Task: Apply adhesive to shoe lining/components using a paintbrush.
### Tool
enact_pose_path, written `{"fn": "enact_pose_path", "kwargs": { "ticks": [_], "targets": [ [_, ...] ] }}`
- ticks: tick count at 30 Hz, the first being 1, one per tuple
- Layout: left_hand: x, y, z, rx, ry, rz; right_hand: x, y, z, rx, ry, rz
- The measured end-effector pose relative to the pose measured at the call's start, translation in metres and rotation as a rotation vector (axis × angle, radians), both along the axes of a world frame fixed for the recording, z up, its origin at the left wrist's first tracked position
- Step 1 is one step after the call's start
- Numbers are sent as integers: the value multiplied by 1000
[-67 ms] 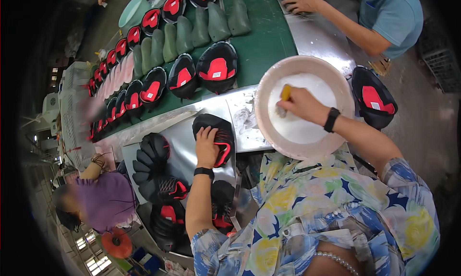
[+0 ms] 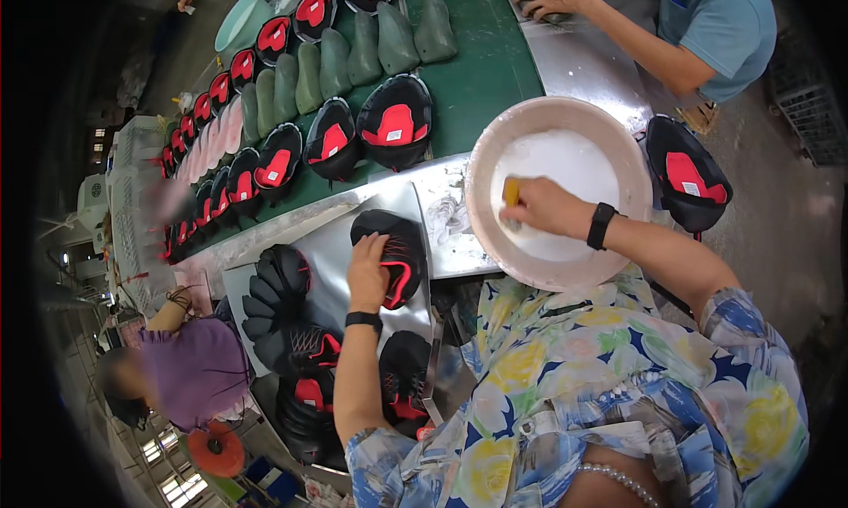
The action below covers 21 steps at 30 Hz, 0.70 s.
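Head view, items at hand:

- Right hand (image 2: 549, 206): closed on a brush (image 2: 511, 191) with a yellow handle, its lower end at the white contents of the basin.
- Basin (image 2: 632, 150): round, pale pink, to the right, white liquid (image 2: 556, 159) inside.
- Left hand (image 2: 367, 276): fingers bent over the left side of a black shoe (image 2: 404, 236), gripping it; red edging round the opening.
- Metal tray (image 2: 330, 236): beneath that shoe, left of the basin.
- Black shoes (image 2: 274, 300): grouped at the tray's left; one laced shoe (image 2: 406, 371) nearer the person.
- Green table (image 2: 499, 57): far side, bearing green foot forms (image 2: 397, 44) between rows of black shoes with red insides.
- Single shoe (image 2: 687, 177): right, just beside the basin.
- Co-worker (image 2: 720, 44): far right, blue shirt.
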<state>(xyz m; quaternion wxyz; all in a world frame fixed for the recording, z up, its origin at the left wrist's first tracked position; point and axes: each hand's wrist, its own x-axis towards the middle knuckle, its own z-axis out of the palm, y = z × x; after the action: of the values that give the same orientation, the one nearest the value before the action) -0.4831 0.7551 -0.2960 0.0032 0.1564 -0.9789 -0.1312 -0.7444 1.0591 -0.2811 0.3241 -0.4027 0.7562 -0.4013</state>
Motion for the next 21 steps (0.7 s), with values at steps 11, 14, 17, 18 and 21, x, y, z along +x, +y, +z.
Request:
{"fn": "enact_pose_path", "kwargs": {
  "ticks": [11,14,17,18,21],
  "targets": [
    [-1,-80,71,1481,394,433,-51,73,14,-128,157,2],
    [-43,-57,80,1447,348,346,-64,72,58,-461,116,-145],
    [-82,-35,74,1433,303,288,-56,48,98,-609,168,-75],
    [-87,-26,72,1434,286,263,-52,47,113,-603,153,-40],
    [-105,3,72,1435,249,184,-57,55,115,-590,250,-26]
  ]
}}
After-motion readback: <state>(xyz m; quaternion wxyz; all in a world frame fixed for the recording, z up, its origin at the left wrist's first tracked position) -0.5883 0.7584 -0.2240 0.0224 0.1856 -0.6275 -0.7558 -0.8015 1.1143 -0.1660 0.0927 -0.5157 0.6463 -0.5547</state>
